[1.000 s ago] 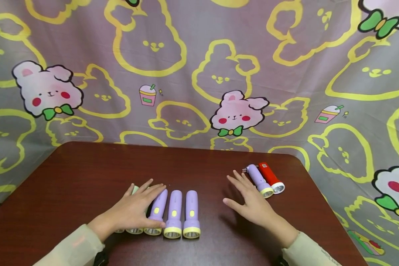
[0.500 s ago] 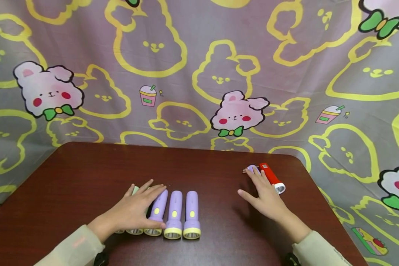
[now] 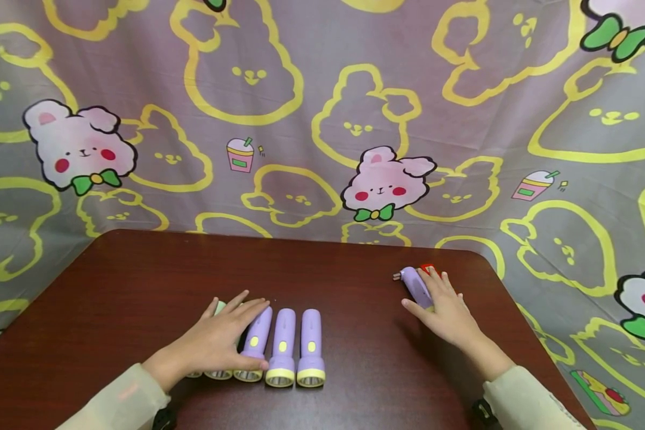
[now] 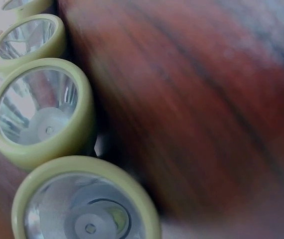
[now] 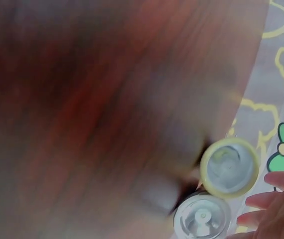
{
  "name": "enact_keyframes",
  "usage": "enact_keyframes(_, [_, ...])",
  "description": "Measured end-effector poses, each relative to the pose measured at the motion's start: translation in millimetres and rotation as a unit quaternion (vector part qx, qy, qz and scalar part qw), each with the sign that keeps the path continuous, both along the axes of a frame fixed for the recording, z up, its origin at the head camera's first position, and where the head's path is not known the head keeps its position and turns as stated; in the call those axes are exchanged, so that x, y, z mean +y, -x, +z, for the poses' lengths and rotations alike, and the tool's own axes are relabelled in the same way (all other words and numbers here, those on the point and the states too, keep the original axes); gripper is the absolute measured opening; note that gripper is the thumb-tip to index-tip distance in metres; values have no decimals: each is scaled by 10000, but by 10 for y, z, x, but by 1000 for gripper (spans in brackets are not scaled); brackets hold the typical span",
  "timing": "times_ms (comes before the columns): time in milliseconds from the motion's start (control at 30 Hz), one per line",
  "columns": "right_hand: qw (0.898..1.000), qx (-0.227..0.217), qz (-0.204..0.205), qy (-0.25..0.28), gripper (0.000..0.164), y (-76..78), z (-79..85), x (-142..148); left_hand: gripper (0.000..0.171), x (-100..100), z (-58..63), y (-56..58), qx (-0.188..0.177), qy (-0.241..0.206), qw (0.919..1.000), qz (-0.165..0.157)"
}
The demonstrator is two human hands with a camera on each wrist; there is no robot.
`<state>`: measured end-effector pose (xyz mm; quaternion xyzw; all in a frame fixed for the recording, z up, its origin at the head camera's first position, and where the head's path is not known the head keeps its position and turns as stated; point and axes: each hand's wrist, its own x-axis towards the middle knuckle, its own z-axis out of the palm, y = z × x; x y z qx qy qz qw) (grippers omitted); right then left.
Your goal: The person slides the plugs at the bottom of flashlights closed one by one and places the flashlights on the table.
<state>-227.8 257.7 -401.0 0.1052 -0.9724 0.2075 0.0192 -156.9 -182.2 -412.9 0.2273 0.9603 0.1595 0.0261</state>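
Observation:
In the head view my left hand [image 3: 220, 337] rests with fingers spread over the left end of a row of flashlights, partly hiding a light green flashlight [image 3: 220, 306] and a purple flashlight [image 3: 260, 334]. Two more purple flashlights, a middle one [image 3: 283, 334] and a right one [image 3: 311, 334], lie beside it, yellow-rimmed lenses toward me. On the right, my right hand [image 3: 446, 310] reaches over a red flashlight [image 3: 427, 267], covering most of it. Left of that lies a purple flashlight with plug prongs [image 3: 415, 286]. The right wrist view shows its yellow-rimmed lens [image 5: 229, 168] beside the red one's pale-rimmed lens [image 5: 202, 217], near the fingers.
Everything lies on a dark reddish-brown table [image 3: 344, 286] with rounded far corners. A patterned curtain [image 3: 301, 137] with cartoon rabbits hangs right behind and around it. The left wrist view shows several flashlight lenses [image 4: 40, 109] close together along the row.
My right hand has moved right, passing over the purple flashlight with prongs to the red flashlight, which it now mostly covers. The left hand has stayed in place.

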Motion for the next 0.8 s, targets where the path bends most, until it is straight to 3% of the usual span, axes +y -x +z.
enact_keyframes(333, [10000, -16, 63, -29, 83, 152, -40, 77, 112, 1, -3, 2, 30, 26, 10000, -8])
enact_keyframes(800, [10000, -48, 34, -76, 68, 251, -63, 77, 112, -1, -8, 8, 39, 22, 10000, -23])
